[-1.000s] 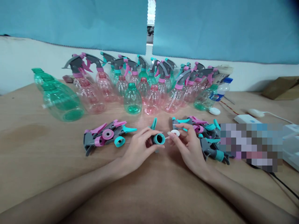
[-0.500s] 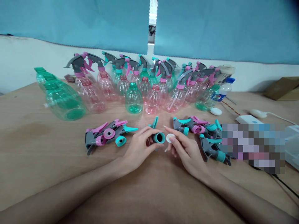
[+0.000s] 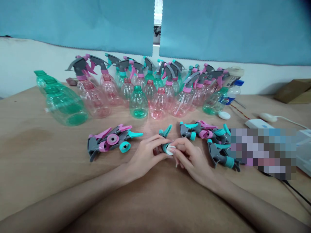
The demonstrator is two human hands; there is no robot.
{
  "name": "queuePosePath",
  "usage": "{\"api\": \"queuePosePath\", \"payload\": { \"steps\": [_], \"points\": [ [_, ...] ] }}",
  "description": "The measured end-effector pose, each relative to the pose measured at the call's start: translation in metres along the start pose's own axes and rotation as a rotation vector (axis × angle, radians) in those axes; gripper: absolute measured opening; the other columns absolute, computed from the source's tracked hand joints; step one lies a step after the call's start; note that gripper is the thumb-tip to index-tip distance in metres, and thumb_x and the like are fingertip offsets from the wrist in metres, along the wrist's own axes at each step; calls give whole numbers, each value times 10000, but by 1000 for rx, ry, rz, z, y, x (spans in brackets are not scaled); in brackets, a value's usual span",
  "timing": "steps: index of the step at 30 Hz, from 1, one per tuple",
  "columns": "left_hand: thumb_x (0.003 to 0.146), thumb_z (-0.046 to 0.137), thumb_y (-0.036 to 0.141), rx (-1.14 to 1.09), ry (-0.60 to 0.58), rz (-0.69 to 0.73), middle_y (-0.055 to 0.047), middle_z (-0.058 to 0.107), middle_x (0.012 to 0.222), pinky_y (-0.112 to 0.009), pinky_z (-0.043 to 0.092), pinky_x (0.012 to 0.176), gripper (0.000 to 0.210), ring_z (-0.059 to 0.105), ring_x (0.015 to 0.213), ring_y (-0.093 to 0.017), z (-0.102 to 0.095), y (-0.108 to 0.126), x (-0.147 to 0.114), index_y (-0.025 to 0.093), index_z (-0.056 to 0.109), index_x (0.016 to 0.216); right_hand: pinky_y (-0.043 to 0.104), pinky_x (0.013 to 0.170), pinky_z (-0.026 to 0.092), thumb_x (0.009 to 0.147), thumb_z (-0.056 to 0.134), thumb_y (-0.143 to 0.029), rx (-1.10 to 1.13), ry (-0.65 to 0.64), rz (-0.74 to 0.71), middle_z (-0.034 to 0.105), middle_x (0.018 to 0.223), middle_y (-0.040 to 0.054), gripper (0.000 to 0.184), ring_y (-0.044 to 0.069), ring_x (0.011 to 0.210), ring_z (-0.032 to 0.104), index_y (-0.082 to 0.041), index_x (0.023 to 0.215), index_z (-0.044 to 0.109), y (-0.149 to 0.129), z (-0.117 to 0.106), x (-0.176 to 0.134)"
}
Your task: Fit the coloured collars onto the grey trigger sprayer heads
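My left hand [image 3: 148, 152] is closed around a trigger sprayer head [image 3: 165, 132] with a teal trigger and a teal collar. Its open collar end faces right, toward the other hand. Between thumb and fingers, my right hand [image 3: 189, 157] pinches a small white disc [image 3: 170, 149], which sits against the mouth of the collar. Whether the disc is inside the rim I cannot tell. To the left lies a pile of grey sprayer heads [image 3: 113, 139] with pink and teal parts. More sprayer heads [image 3: 220, 155] lie to the right of my right hand.
Behind my hands stand several pink bottles [image 3: 159, 105] and green bottles [image 3: 139, 103], many topped with sprayers. Green bottles [image 3: 65, 103] lean together at the left. A white round object [image 3: 224, 115], a white mouse-shaped device [image 3: 268, 117] and a cardboard box [image 3: 295, 91] are at the right.
My right hand has moved left, bringing the white disc from beside the collar onto its mouth. The sprayer head has turned slightly in my left hand.
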State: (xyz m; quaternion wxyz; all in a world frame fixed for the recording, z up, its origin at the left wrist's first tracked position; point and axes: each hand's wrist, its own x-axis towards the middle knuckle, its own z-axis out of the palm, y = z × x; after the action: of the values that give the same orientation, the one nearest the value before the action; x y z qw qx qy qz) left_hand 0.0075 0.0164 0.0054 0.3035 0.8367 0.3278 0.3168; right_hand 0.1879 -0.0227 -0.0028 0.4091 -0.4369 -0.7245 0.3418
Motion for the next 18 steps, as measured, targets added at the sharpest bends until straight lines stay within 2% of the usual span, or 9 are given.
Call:
{"api": "queuePosePath", "payload": {
  "steps": [5, 10, 14, 18],
  "points": [
    [794, 688, 214, 5, -25, 2, -11, 610, 948, -255, 459, 703, 176, 565, 810, -145, 0, 1, 1, 198, 657, 967, 179, 446, 366, 922, 500, -287, -73, 51, 6, 488, 570, -77, 84, 74, 460, 458, -232, 980, 526, 9, 0, -1],
    [771, 710, 184, 14, 1, -7, -4, 616, 946, -252, 456, 691, 280, 565, 798, -143, 0, 0, 1, 220, 641, 1040, 204, 492, 418, 920, 497, -297, -87, 165, -33, 621, 759, -21, 145, 90, 539, 529, -237, 1046, 535, 10, -4, 1],
    [780, 696, 183, 28, 28, -18, -1, 616, 948, -260, 461, 706, 284, 568, 809, -147, 0, 1, 0, 233, 638, 1053, 222, 545, 443, 887, 533, -234, -160, 230, -155, 618, 782, -1, 69, 107, 610, 546, -212, 944, 565, 4, -9, 6],
    [780, 665, 97, 35, 57, -40, -1, 606, 933, -236, 455, 660, 273, 552, 756, -127, 0, 2, 0, 216, 640, 1025, 245, 606, 448, 799, 573, -136, -336, 160, -292, 579, 795, 26, 71, 138, 720, 540, -178, 856, 585, 1, -14, 9]
  ]
}}
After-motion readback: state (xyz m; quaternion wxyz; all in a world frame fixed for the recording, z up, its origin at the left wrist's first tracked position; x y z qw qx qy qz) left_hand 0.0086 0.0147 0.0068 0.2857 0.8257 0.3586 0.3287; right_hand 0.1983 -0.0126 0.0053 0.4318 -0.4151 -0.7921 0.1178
